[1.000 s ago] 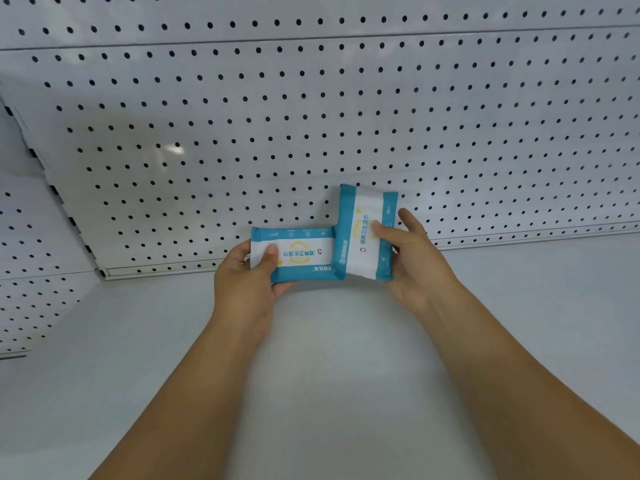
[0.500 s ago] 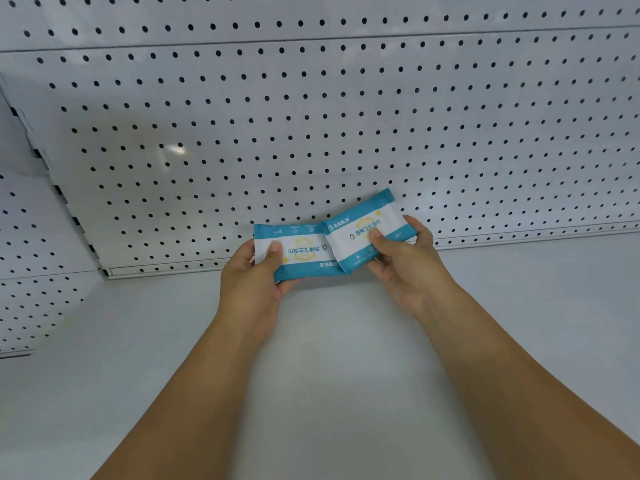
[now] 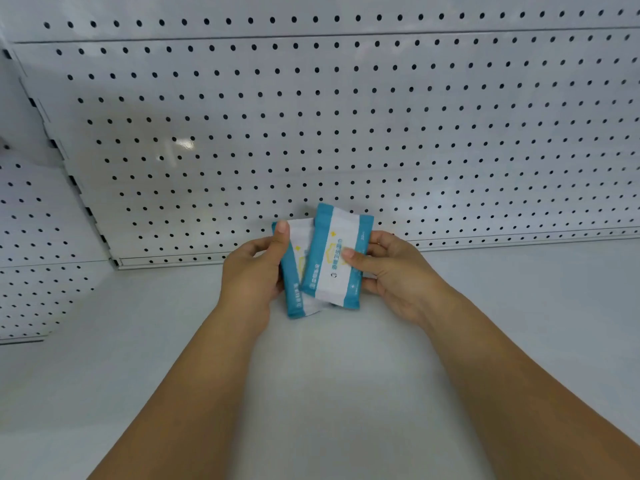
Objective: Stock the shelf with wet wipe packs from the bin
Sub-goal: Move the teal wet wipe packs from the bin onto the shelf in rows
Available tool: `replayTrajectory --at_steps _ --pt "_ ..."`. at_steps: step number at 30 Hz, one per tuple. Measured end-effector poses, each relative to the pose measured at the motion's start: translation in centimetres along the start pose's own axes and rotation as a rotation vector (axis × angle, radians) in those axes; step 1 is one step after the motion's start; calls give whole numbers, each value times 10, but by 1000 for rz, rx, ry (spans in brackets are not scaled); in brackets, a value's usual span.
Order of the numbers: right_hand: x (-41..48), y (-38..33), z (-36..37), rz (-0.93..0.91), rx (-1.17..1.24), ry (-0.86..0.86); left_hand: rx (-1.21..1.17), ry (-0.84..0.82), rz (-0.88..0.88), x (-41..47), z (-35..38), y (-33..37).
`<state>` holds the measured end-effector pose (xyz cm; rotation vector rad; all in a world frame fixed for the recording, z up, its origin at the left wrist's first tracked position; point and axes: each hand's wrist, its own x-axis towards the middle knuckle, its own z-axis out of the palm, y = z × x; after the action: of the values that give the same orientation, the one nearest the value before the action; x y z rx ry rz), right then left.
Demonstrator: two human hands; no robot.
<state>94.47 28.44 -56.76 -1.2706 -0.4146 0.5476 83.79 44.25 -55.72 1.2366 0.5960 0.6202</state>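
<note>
Each hand (image 3: 254, 271) (image 3: 393, 271) pinched a pack (image 3: 294, 271) (image 3: 334, 259) over the far shelf (image 3: 346, 393); none was placed yet, so the stocking seemed barely begun

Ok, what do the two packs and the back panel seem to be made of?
Left pack and right pack: likely soft plastic film, slight sheen, printed; seams crinkle. Back panel: probably painted sheet metal, white semi-gloss; punched holes, a light glare.
</note>
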Motion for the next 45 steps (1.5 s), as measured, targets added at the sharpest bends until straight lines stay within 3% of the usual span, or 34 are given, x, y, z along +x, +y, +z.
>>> replayTrajectory --at_steps 7,14,17,20,25,30,34,36,39,45 --pt "-1 3 -2 -44 -136 -22 68 -285 -1 -8 2 3" --pt "0 3 -3 -82 8 36 241 -450 85 -8 1 -1" --pt "2 2 -5 -81 67 29 385 -354 145 -5 -3 -7" --pt "2 4 -6 -61 29 -3 307 -233 181 0 -5 -11" --pt "-7 9 2 -200 -551 103 208 -119 208 4 -11 -14" --pt "-15 7 26 -229 -556 64 214 -89 175 2 -26 -4" --pt "-3 2 51 -252 -523 -107 295 -81 207 8 -58 17" --pt "3 4 72 -279 -627 -163 322 -62 232 12 -80 22" --pt "16 16 112 -339 -807 -172 352 7 292 18 -113 26" --pt "46 43 180 -404 -845 -138 477 102 419 35 -172 33"
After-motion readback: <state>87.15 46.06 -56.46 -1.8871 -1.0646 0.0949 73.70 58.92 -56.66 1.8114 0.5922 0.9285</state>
